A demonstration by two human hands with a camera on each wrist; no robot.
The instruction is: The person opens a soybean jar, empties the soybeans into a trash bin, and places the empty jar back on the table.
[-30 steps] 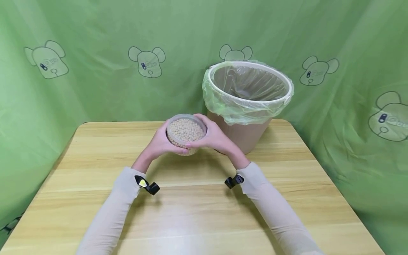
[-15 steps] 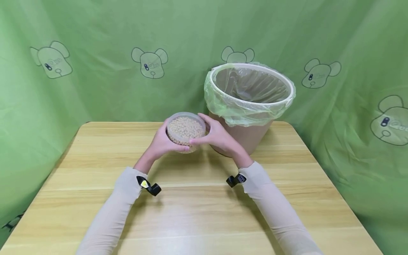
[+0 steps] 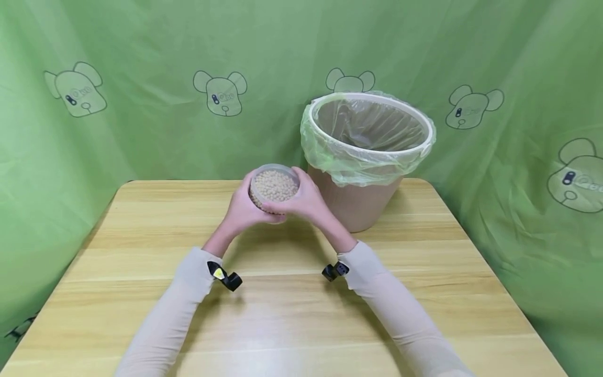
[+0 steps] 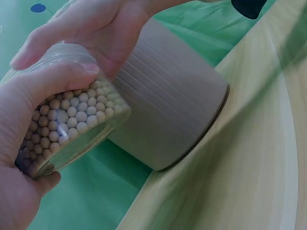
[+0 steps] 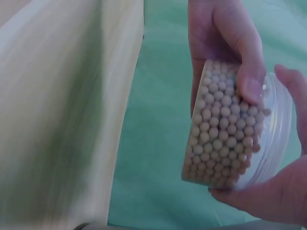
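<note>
A clear round plastic jar packed with small beige balls is held up above the far part of the table, between both hands. My left hand grips its left side, the thumb across the front and fingers behind. In the left wrist view the jar tilts, its flat base clear of the table. My right hand curls round the rim end from the right, its thumb over the front near the left thumb. In the right wrist view the ridged translucent rim lies between the right thumb and fingers.
A beige trash bin lined with a thin green plastic bag stands just right of the jar, at the wooden table's back edge. A green curtain with bear drawings hangs behind and at both sides.
The right hand drew slightly off the rim, opening a gap, and has now closed back round it, its wrist shifting left. The left hand and jar have risen and turned only slightly.
</note>
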